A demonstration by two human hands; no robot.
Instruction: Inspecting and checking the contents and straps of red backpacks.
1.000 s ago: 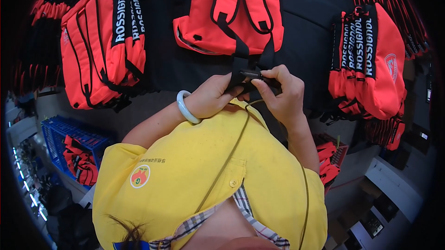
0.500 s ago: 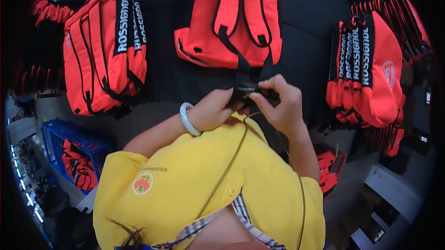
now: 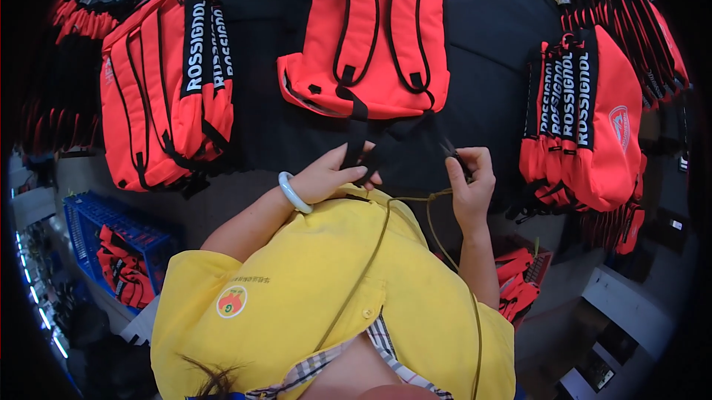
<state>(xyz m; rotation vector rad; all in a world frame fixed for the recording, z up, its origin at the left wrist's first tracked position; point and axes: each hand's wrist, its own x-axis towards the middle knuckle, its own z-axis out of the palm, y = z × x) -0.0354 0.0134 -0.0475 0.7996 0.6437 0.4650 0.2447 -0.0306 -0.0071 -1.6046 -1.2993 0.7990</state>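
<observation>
A red backpack [image 3: 400,36] with black trim lies in front of me, shoulder straps upward and lower edge toward me. My left hand [image 3: 337,174], below a pale bangle [image 3: 295,192], is closed on a black webbing strap [image 3: 357,129] hanging from the backpack's lower edge. To its right, my right hand [image 3: 473,181] is closed round a small dark tool [image 3: 448,148] with thin, blade-like tips. An olive cord [image 3: 430,197] round my neck runs up to that hand. The tool's grip is mostly hidden by my fingers. Past the left hand, the strap's end blends into the black surface.
Red backpacks stand in a stack [image 3: 159,81] on the left. More red bags [image 3: 608,118] stand upright on the right, with further rows behind both. Below left is a blue crate [image 3: 111,214] holding red pieces; a red basket [image 3: 540,263] sits below right.
My hands were close together at the strap and have moved apart, the right one to the right and down. The cord is lifted with it. The backpack's straps have shifted slightly.
</observation>
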